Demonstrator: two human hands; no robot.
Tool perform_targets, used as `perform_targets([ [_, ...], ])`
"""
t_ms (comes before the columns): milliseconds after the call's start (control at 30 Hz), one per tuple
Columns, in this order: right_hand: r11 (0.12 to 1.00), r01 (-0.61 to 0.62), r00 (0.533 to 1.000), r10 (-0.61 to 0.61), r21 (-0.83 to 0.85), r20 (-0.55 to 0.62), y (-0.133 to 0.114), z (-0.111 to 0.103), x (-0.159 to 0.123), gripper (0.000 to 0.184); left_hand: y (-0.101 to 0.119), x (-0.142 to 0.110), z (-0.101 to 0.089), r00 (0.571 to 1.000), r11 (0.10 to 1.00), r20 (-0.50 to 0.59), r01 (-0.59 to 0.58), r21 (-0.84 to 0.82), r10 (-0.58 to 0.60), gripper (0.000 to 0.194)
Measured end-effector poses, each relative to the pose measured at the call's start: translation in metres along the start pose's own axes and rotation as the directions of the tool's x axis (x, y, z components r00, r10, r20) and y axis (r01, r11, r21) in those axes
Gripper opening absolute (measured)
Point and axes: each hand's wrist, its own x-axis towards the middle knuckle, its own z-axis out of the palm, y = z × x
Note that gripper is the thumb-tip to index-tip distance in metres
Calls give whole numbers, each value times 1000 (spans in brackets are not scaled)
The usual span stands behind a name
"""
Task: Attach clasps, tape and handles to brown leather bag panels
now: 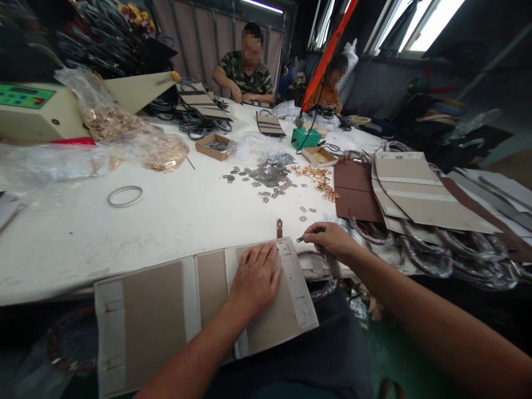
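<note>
My left hand (pixel 256 280) lies flat, fingers stretched, on a beige-grey bag panel (pixel 153 316) with pale tape strips. The panel rests partly on the table edge and partly over my lap. Just right of its upper corner, my right hand (pixel 328 239) is closed in a pinch. From its fingertips sticks out a small metal plate (pixel 300 240); a dark bit also shows above the fingers, and I cannot make out what it is. A brown strap tab (pixel 280 228) with metal on it stands out beyond the panel's top edge.
Loose metal plates (pixel 270 176) and gold-coloured fittings (pixel 320 180) are scattered on the white table (pixel 174 221). Stacked bag panels (pixel 415 188) with wrapped handles lie at right. A tape roll (pixel 125 197) and a beige machine (pixel 45 113) are at left. Two people sit across the table.
</note>
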Motion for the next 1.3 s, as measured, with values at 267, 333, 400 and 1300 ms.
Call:
perform_targets([
  [267, 990, 5, 1000, -2, -139, 19, -9, 60, 0, 16, 1, -2, 1, 1000, 999, 15, 12, -32, -12, 54],
  [333, 972, 32, 999, -32, -233, 5, -8, 60, 1, 14, 1, -2, 0, 1000, 999, 18, 13, -41, -13, 55],
  [400, 945, 54, 998, -61, -322, -10, -9, 61, 1, 12, 1, -2, -1, 1000, 999, 15, 15, -50, -14, 55],
  [1300, 945, 302, 929, -264, 123, -258, -34, 42, -17, 43, -10, 37, -2, 995, 988, -62, 75, -132, -84, 16],
])
